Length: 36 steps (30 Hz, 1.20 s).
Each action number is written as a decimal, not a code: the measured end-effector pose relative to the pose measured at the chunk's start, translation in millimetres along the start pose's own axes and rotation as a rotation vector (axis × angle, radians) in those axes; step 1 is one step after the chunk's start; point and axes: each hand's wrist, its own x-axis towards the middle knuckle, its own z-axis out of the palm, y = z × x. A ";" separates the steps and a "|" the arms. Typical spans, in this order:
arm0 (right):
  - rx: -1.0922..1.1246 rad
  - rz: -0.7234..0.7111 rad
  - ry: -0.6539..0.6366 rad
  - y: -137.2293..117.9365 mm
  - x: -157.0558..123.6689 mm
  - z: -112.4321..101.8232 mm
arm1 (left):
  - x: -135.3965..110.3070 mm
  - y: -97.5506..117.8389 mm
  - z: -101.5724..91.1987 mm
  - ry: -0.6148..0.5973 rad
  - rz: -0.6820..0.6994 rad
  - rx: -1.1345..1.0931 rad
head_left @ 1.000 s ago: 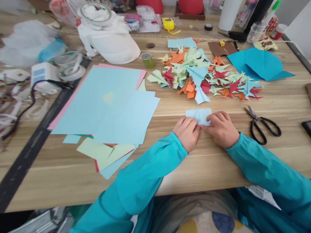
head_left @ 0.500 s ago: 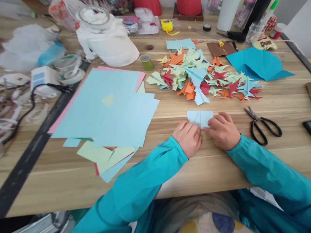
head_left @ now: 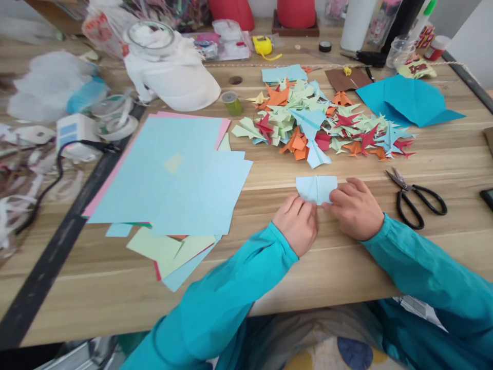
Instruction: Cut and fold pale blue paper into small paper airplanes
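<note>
A small piece of light blue paper (head_left: 316, 188) with creases down its middle lies on the table between my hands. My left hand (head_left: 296, 225) is closed at its lower left edge, fingers curled down onto it. From the right, my right hand (head_left: 356, 208) grips the lower right edge with thumb and bent fingers. Both sets of fingertips hide part of the lower edge. Just beyond the paper lies a heap of folded paper shapes (head_left: 304, 115) in green, orange, red and blue. Black-handled scissors (head_left: 416, 195) rest to the right of my right hand, blades partly apart.
Left of my hands lies a stack of coloured paper sheets (head_left: 185, 174). A green spool (head_left: 231, 104) stands behind it, near a white cap (head_left: 177, 77). A teal folded sheet (head_left: 408, 100) sits at the back right. Cables and tape rolls (head_left: 117, 123) crowd the far left.
The view has shifted slightly. My left fingers have moved a little at the paper's lower edge; both hands stay on the light blue paper.
</note>
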 end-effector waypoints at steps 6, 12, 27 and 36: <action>-0.049 0.104 -0.082 -1.0 -3.2 -5.9 | -5.0 -1.3 1.3 0.085 0.016 0.075; 0.015 0.122 -0.145 5.7 -5.5 -4.1 | -12.9 -11.7 5.0 0.075 -0.060 -0.022; 0.330 0.091 -0.078 33.0 -10.5 15.2 | -11.0 -19.9 15.9 0.078 0.033 0.120; 0.250 -0.014 0.118 35.5 -10.2 38.5 | 17.4 -22.1 17.2 0.136 0.225 0.270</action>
